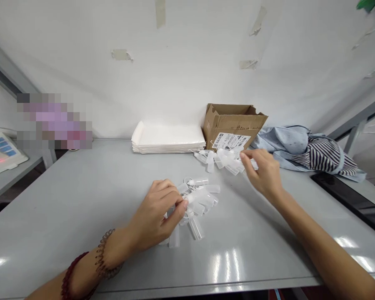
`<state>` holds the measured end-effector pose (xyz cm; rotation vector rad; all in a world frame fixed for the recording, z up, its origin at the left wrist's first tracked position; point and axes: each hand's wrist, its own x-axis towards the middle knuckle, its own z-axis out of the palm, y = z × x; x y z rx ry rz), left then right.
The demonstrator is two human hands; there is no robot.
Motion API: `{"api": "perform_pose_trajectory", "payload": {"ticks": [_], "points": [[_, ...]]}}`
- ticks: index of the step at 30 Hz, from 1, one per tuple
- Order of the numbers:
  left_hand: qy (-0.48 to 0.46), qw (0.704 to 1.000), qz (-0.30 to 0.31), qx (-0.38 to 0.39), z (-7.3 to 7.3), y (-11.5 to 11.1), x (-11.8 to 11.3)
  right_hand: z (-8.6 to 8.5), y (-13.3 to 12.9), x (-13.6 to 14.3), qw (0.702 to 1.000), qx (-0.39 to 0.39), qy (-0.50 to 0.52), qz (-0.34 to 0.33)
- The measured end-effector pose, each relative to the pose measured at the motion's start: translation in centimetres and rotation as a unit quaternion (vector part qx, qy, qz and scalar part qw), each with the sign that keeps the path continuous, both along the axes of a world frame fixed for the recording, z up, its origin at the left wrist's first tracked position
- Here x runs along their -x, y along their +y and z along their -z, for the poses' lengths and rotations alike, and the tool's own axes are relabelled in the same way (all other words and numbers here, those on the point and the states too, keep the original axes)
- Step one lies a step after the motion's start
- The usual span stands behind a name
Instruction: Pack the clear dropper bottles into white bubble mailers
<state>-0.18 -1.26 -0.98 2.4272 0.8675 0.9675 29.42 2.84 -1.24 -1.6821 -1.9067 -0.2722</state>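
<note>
Small translucent plastic bottles with thin white loops lie in two heaps on the grey table. In the nearer heap (203,200), my left hand (161,210) has thumb and fingertips closed on the white end of one bottle (198,194). Other bottles lie around and partly beneath that hand. My right hand (264,171) is at the right side of the farther heap (223,159), its thumb and index finger pinched together. Whatever is between those fingertips is too small to make out.
Behind the heaps stand a stack of white padded envelopes (168,139) and an open cardboard box (234,125) with a label. Bundled blue and striped cloth (318,150) lies at right, beside a black phone-like slab (350,202). A white device (6,152) sits far left.
</note>
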Motion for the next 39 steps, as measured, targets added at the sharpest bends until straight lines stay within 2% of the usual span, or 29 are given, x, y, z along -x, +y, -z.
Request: {"api": "perform_pose_trajectory", "payload": {"ticks": [3, 8, 13, 18, 21, 27, 32, 34, 37, 39], "points": [[0.037, 0.999, -0.011, -0.006, 0.3, 0.4, 0.2, 0.2, 1.7, -3.5, 0.994, 0.039, -0.060, 0.079], [0.077, 0.994, -0.030, -0.069, 0.2, 0.9, 0.5, 0.6, 2.4, -6.9, 0.972, 0.153, -0.141, 0.108], [0.074, 0.990, -0.042, -0.110, 0.0, 1.0, 0.6, 0.6, 2.5, -7.4, 0.955, 0.226, -0.174, 0.085], [0.079, 0.988, -0.055, -0.124, 0.1, 1.1, 0.6, 0.9, 2.6, -7.0, 0.944, 0.256, -0.198, 0.063], [0.082, 0.987, -0.057, -0.128, 0.1, 1.1, 0.6, 0.9, 2.5, -7.0, 0.949, 0.233, -0.205, 0.057], [0.081, 0.986, -0.062, -0.135, 0.2, 1.3, 0.6, -0.2, 1.8, -6.7, 0.971, 0.116, -0.197, 0.065], [0.065, 0.987, -0.053, -0.135, 0.1, 1.1, 0.4, -0.7, 0.5, -3.2, 0.985, 0.037, -0.160, 0.051], [0.047, 0.989, -0.048, -0.130, 0.1, 0.9, 0.1, -0.6, -0.5, -0.9, 0.990, 0.020, -0.138, 0.023], [0.020, 0.992, -0.043, -0.116, 0.0, 0.4, -0.3, -0.5, -2.0, 2.2, 0.994, -0.028, -0.051, -0.088], [0.004, 0.993, -0.038, -0.109, 0.1, 0.1, -0.5, -0.6, -2.9, 3.6, 0.990, -0.038, -0.029, -0.132]]}}
